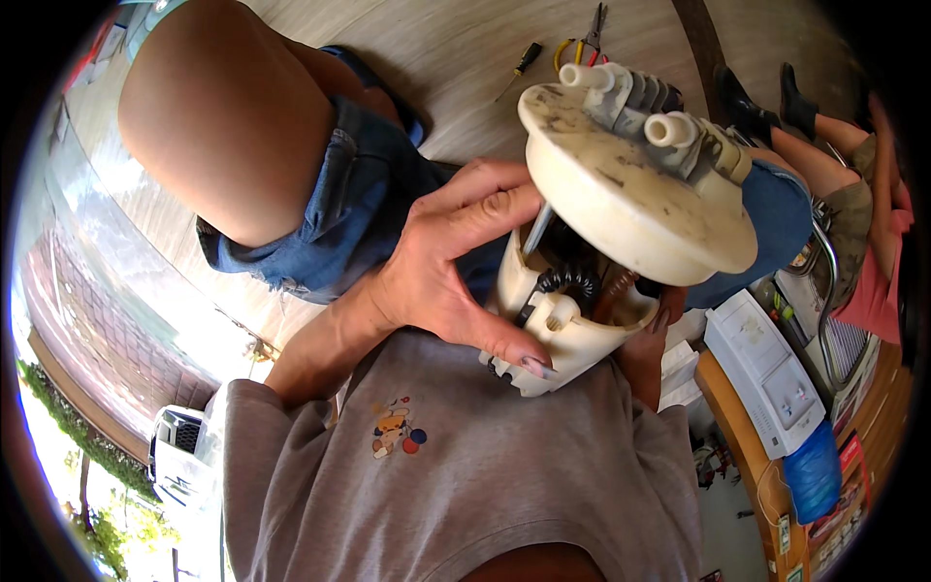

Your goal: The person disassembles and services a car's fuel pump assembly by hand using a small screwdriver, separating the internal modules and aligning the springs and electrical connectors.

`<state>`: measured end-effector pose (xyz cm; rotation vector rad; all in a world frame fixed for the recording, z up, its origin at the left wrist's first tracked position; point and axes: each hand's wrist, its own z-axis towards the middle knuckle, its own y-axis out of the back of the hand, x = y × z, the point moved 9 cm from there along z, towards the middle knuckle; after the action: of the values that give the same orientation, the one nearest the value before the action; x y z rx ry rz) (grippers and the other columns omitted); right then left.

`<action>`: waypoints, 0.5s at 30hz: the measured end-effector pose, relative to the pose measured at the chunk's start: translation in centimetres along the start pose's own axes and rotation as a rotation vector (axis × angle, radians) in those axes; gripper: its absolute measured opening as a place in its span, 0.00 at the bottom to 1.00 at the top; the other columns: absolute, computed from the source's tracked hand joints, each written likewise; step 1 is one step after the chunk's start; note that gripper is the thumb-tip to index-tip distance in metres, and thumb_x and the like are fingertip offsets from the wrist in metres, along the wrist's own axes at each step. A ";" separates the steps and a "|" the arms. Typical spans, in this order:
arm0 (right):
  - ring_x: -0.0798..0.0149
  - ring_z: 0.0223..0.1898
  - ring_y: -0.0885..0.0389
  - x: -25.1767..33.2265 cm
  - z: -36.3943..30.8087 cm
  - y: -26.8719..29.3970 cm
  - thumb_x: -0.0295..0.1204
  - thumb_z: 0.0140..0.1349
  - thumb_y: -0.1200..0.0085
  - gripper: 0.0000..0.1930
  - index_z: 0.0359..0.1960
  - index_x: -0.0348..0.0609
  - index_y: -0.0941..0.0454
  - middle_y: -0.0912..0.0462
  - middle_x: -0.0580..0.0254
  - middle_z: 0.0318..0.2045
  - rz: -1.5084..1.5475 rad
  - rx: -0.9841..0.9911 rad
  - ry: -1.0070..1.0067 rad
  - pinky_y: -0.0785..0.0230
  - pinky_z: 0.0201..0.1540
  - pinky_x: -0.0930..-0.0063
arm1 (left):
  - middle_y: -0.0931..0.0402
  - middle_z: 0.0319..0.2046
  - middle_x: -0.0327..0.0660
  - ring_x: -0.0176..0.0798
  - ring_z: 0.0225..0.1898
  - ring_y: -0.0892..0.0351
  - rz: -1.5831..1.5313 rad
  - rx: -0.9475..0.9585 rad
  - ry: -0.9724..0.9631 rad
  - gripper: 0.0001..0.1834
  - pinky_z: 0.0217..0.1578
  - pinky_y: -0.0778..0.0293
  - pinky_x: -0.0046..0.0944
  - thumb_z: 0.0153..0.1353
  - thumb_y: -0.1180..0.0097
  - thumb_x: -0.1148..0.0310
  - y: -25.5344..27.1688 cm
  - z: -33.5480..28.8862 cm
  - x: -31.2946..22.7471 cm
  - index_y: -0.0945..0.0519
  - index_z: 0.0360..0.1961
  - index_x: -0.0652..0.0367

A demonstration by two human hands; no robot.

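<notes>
A cream-coloured plastic fuel pump module (635, 199) is held tilted in front of my grey shirt. Its round, dirt-marked top flange carries two pipe stubs and stands apart from the cup-shaped body (572, 354). In the gap show a metal rod (537, 229), a black corrugated hose (572, 281) and some wiring. My left hand (451, 257) is closed on the near left side, thumb pressed along the body and fingers up by the flange. Around the right side of the body, my right hand (669, 308) grips it, mostly hidden behind the module.
On the floor ahead lie a screwdriver (527, 60) and pliers (592, 44) with yellow and red handles. Another person (858, 184) sits at the right. Beyond my right arm are a white boxy appliance (761, 373), a blue bag (813, 473) and a wooden counter (742, 412).
</notes>
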<state>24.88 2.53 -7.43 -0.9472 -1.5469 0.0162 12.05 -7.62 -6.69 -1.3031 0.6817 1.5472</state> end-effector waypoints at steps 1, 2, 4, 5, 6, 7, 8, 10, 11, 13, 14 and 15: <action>0.58 0.45 0.19 0.4 -0.1 -0.1 0.44 0.42 0.27 0.48 0.60 0.30 0.39 0.24 0.48 0.49 -0.009 -0.012 0.010 0.24 0.47 0.68 | 0.26 0.52 0.50 0.48 0.50 0.24 -0.015 0.011 -0.006 0.56 0.53 0.30 0.42 0.27 0.18 0.47 -0.1 0.2 -0.2 0.25 0.57 0.70; 0.58 0.45 0.19 0.8 -0.2 -0.2 0.44 0.42 0.27 0.47 0.60 0.31 0.39 0.24 0.48 0.50 -0.019 -0.026 0.019 0.24 0.47 0.68 | 0.25 0.50 0.50 0.47 0.49 0.24 -0.015 0.033 0.006 0.56 0.52 0.30 0.41 0.27 0.18 0.46 -0.2 0.5 -0.2 0.25 0.57 0.69; 0.58 0.45 0.19 0.5 -0.4 0.2 0.44 0.42 0.27 0.47 0.60 0.31 0.39 0.24 0.48 0.50 -0.012 -0.016 0.018 0.24 0.47 0.68 | 0.22 0.47 0.49 0.46 0.47 0.24 0.020 0.055 0.026 0.56 0.50 0.30 0.40 0.27 0.19 0.46 -0.3 0.1 0.2 0.25 0.57 0.69; 0.58 0.45 0.19 0.3 -0.5 0.2 0.44 0.42 0.27 0.47 0.60 0.31 0.39 0.24 0.48 0.50 -0.007 -0.011 0.018 0.24 0.47 0.68 | 0.22 0.48 0.49 0.45 0.47 0.24 0.016 0.026 0.042 0.55 0.50 0.30 0.40 0.28 0.19 0.47 -0.1 0.0 0.5 0.25 0.58 0.69; 0.58 0.45 0.19 0.0 -0.4 0.3 0.44 0.42 0.27 0.47 0.60 0.31 0.39 0.24 0.48 0.50 0.001 -0.003 0.016 0.24 0.47 0.68 | 0.22 0.48 0.49 0.45 0.47 0.24 -0.001 0.027 0.053 0.54 0.50 0.31 0.40 0.29 0.19 0.48 -0.2 -0.1 0.6 0.26 0.58 0.69; 0.58 0.45 0.19 0.1 -0.3 0.3 0.44 0.42 0.27 0.47 0.60 0.31 0.39 0.24 0.48 0.50 -0.001 -0.002 0.019 0.24 0.47 0.68 | 0.22 0.48 0.48 0.45 0.48 0.25 -0.024 0.030 0.060 0.53 0.51 0.31 0.40 0.31 0.19 0.49 -0.1 0.0 0.7 0.26 0.59 0.69; 0.58 0.45 0.19 0.1 -0.3 0.2 0.44 0.42 0.27 0.47 0.60 0.31 0.39 0.24 0.48 0.50 -0.002 -0.001 0.020 0.24 0.47 0.68 | 0.22 0.48 0.48 0.45 0.48 0.25 -0.025 0.032 0.059 0.53 0.51 0.31 0.40 0.31 0.19 0.49 -0.1 -0.1 0.8 0.26 0.59 0.69; 0.58 0.45 0.19 0.1 -0.1 0.2 0.44 0.42 0.27 0.47 0.59 0.31 0.39 0.24 0.48 0.50 -0.004 0.009 0.025 0.24 0.47 0.68 | 0.23 0.50 0.49 0.44 0.50 0.25 -0.181 0.043 0.075 0.51 0.53 0.31 0.41 0.34 0.20 0.53 -0.3 -0.2 1.4 0.27 0.59 0.69; 0.58 0.45 0.19 0.2 0.0 -0.1 0.45 0.42 0.27 0.47 0.59 0.31 0.39 0.24 0.48 0.50 -0.003 0.016 0.027 0.24 0.47 0.68 | 0.23 0.50 0.49 0.44 0.50 0.25 -0.178 0.045 0.071 0.51 0.53 0.31 0.41 0.34 0.20 0.53 -0.2 -0.1 1.2 0.27 0.59 0.69; 0.58 0.45 0.19 0.1 0.2 0.2 0.45 0.42 0.27 0.47 0.59 0.31 0.39 0.24 0.48 0.50 0.002 0.019 0.026 0.24 0.47 0.68 | 0.25 0.51 0.49 0.44 0.53 0.25 -0.286 0.018 0.176 0.48 0.55 0.32 0.42 0.36 0.19 0.56 -0.3 0.0 1.7 0.27 0.58 0.69; 0.58 0.45 0.19 0.1 0.3 0.3 0.45 0.42 0.27 0.47 0.59 0.31 0.39 0.24 0.48 0.50 0.004 0.026 0.021 0.24 0.47 0.68 | 0.25 0.51 0.48 0.44 0.55 0.26 -0.376 0.003 0.231 0.46 0.58 0.32 0.42 0.37 0.19 0.58 -0.3 0.1 1.9 0.27 0.57 0.68; 0.58 0.45 0.19 0.1 0.5 0.4 0.45 0.42 0.27 0.47 0.59 0.31 0.39 0.24 0.49 0.50 0.004 0.029 0.016 0.24 0.47 0.68 | 0.25 0.51 0.48 0.44 0.55 0.26 -0.381 0.009 0.227 0.46 0.58 0.32 0.42 0.37 0.19 0.58 -0.4 0.2 1.9 0.27 0.57 0.68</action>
<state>24.70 3.08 -7.67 -0.9259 -1.5267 0.0338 12.43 -6.67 -8.35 -1.5166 0.5396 1.0994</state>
